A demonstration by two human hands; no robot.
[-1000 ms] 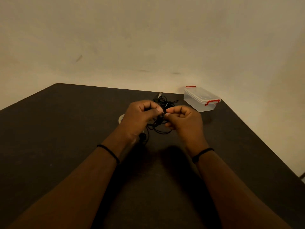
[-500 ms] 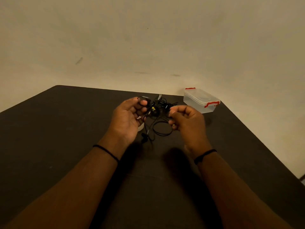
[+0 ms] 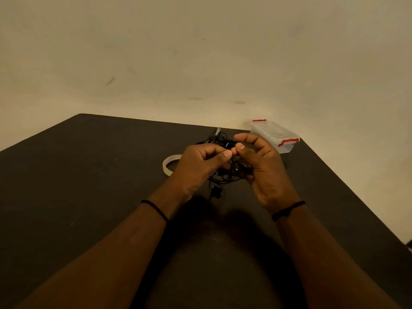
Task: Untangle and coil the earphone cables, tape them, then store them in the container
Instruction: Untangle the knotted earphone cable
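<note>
A clear plastic box with red clips sits at the far right corner of the dark desk, its lid on; through the clear walls I can make out nothing inside, though the light is dim. The black earphone cables are not in it: they hang in a tangle between my two hands, raised a little over the desk, just short of the box.

My left hand has its fingers curled in, thumb and forefinger pressed together on a strand at the top of the tangle. My right hand meets it tip to tip, its thumb pinching the same spot, while its forefinger arches above and the lower fingers fold round the bunch of loops near the palm. The fingers of both hands are therefore clamped on the cables, not spread.

Loose loops sag below my hands, and one earbud dangles lowest, close to the desk; I cannot tell whether it touches. More black cable lies on the desk behind my hands, toward the far edge.

A roll of clear tape lies flat on the desk just left of my left hand, partly hidden by it. A thin dark band circles each wrist.
</note>
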